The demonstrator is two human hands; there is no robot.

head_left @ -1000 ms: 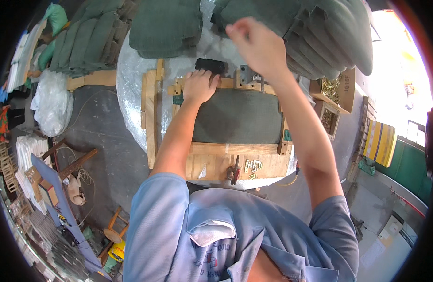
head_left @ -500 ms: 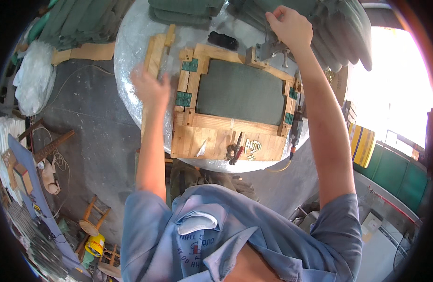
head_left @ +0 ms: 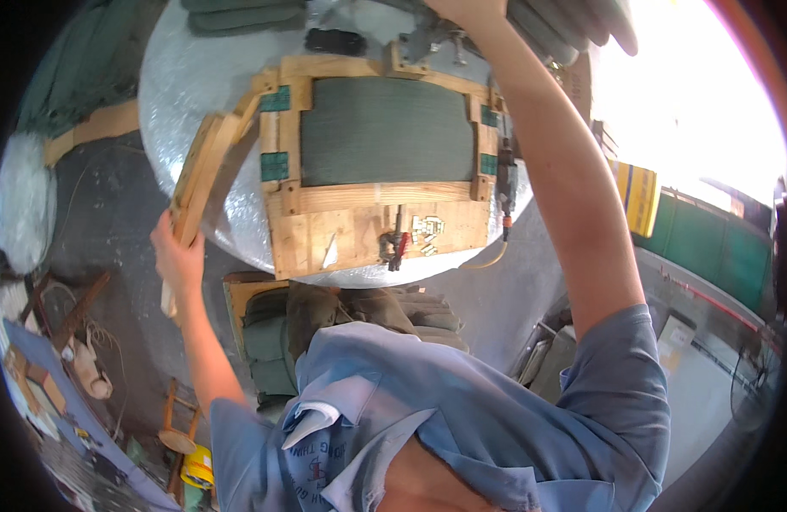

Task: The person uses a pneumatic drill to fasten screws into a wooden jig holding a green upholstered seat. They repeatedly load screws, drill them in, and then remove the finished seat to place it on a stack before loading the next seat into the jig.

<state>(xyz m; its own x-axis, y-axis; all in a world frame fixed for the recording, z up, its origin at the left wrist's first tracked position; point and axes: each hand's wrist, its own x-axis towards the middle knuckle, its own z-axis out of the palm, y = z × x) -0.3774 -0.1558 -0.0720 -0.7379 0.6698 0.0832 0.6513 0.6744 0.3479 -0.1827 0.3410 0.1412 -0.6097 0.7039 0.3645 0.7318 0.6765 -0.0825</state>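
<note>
A wooden jig frame (head_left: 376, 198) surrounds a flat dark green sheet (head_left: 385, 128), with green padded blocks (head_left: 275, 166) along its sides. My left hand (head_left: 182, 256) is closed round a long wooden bar (head_left: 204, 171) left of the frame. This bar slants up toward the frame's upper left corner; whether it is joined there I cannot tell. My right hand (head_left: 470, 8) is at the top edge, partly cut off, closed by the handle of a metal clamp (head_left: 423, 43) on the frame's far rail.
On the board's near part lie a dark tool with a red part (head_left: 395, 247), several small pale metal pieces (head_left: 428, 229) and a white scrap (head_left: 330, 251). A power tool with an orange-ended hose (head_left: 506, 192) rests at the right. Beyond are a black object (head_left: 335, 41) and green stacks (head_left: 244, 15).
My left hand, open and blurred before, has moved left and nearer and now grips the wooden bar, which has shifted outward. My view has turned, so the table sits further left and higher.
</note>
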